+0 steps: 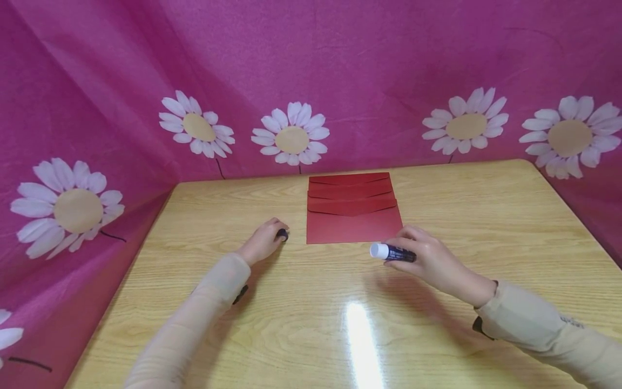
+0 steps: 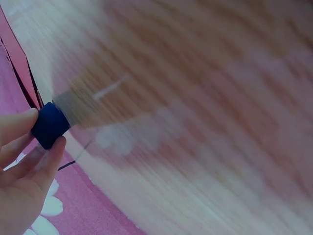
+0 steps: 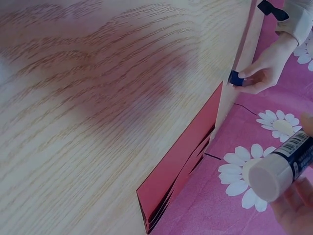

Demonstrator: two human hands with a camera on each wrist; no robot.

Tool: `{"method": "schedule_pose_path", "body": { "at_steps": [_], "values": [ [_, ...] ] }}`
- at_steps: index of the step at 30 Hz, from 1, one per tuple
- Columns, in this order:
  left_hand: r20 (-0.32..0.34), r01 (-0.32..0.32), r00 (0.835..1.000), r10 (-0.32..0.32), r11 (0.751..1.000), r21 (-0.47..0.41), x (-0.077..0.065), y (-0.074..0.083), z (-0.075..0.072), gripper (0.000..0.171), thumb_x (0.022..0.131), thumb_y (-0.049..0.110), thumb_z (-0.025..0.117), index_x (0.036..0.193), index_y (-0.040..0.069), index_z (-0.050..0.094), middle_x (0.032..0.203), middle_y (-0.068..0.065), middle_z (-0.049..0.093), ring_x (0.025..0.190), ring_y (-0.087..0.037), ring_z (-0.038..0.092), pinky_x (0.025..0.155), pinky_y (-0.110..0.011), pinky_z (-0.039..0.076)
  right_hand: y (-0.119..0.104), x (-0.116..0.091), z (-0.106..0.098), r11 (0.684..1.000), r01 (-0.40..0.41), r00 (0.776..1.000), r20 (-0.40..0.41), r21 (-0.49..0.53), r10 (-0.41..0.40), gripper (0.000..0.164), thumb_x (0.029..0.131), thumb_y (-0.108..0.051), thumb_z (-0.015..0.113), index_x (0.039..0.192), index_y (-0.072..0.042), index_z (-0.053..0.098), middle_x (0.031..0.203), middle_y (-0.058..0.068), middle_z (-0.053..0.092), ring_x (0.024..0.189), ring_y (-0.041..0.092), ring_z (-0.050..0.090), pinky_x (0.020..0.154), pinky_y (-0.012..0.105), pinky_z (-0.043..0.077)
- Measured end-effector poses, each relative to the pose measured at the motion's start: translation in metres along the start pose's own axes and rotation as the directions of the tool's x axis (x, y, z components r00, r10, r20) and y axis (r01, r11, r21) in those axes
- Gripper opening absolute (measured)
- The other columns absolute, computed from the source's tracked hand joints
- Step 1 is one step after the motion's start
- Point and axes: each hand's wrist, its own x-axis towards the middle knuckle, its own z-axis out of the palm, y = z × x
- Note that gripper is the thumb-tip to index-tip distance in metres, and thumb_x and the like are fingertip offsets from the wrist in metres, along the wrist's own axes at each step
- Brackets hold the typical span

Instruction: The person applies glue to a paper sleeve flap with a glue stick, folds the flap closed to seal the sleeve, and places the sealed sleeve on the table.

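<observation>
A dark blue cap is pinched between the thumb and fingers of my left hand, low at the tabletop left of the envelopes. In my right hand I grip a glue stick with a dark printed barrel, tilted over the table, its white end pointing left. The right wrist view shows that white end up close, with a barcode on the barrel. Three red envelopes lie overlapped just beyond my hands, their pointed flaps toward the back; the front one partly covers the others.
The wooden table has a bright light reflection near the front. A magenta cloth with large white daisies hangs along the back and sides. Dark straps show under both sleeves.
</observation>
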Motion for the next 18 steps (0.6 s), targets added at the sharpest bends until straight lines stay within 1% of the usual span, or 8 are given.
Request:
{"method": "schedule_pose_path", "body": {
  "at_steps": [4,7,10,13,15,18],
  "values": [
    [-0.007,0.052,0.999,-0.053,0.997,-0.059,-0.001,0.003,-0.002,0.023,0.085,0.001,0.055,0.106,-0.007,0.056,0.103,-0.019,0.055,0.098,-0.029,0.055,0.084,-0.035,0.046,0.001,0.0,0.0,1.0,-0.002,1.0,-0.001,-0.004,0.002,0.03,0.062,-0.005,0.078,0.09,-0.003,0.067,0.086,0.0,0.053,0.071,0.01,0.05,0.057,0.025,0.049],
    [-0.016,0.088,0.996,-0.091,0.988,-0.126,-0.001,0.006,-0.005,0.025,0.085,0.003,0.056,0.108,-0.006,0.055,0.105,-0.018,0.054,0.097,-0.028,0.055,0.081,-0.035,0.047,0.0,0.0,0.0,1.0,-0.005,1.0,-0.001,-0.011,0.005,0.03,0.062,-0.005,0.078,0.09,-0.003,0.067,0.086,0.001,0.053,0.071,0.01,0.05,0.057,0.025,0.049],
    [-0.028,0.106,0.993,-0.113,0.978,-0.181,-0.002,0.01,-0.007,0.027,0.086,0.006,0.056,0.11,-0.004,0.054,0.106,-0.016,0.053,0.094,-0.027,0.056,0.078,-0.033,0.049,0.0,0.001,0.0,1.0,-0.006,1.0,0.001,-0.017,0.006,0.031,0.063,-0.006,0.078,0.092,-0.003,0.067,0.087,0.001,0.054,0.072,0.01,0.05,0.057,0.025,0.049],
    [-0.058,0.086,0.993,-0.102,0.968,-0.234,-0.003,0.017,-0.01,0.028,0.085,0.007,0.057,0.111,-0.004,0.055,0.105,-0.016,0.054,0.093,-0.026,0.056,0.078,-0.032,0.049,-0.001,0.002,-0.001,1.0,-0.012,1.0,0.005,-0.019,0.012,0.031,0.064,-0.006,0.077,0.093,-0.003,0.066,0.088,0.002,0.054,0.073,0.011,0.05,0.057,0.025,0.049],
    [-0.092,0.057,0.992,-0.085,0.96,-0.275,-0.003,0.023,-0.012,0.028,0.084,0.005,0.059,0.11,-0.005,0.056,0.103,-0.015,0.054,0.093,-0.026,0.056,0.08,-0.032,0.048,-0.001,0.002,-0.001,1.0,-0.019,1.0,0.006,-0.018,0.019,0.031,0.064,-0.006,0.077,0.093,-0.003,0.066,0.088,0.002,0.053,0.073,0.011,0.05,0.057,0.025,0.049],
    [-0.145,0.006,0.988,-0.06,0.937,-0.349,-0.005,0.035,-0.013,0.027,0.082,0.003,0.061,0.106,-0.006,0.057,0.1,-0.015,0.056,0.093,-0.025,0.056,0.081,-0.031,0.048,-0.001,0.003,-0.001,1.0,-0.015,1.0,-0.008,-0.023,0.015,0.031,0.064,-0.005,0.077,0.093,-0.003,0.066,0.088,0.002,0.053,0.075,0.012,0.05,0.058,0.026,0.049]
  ]
}}
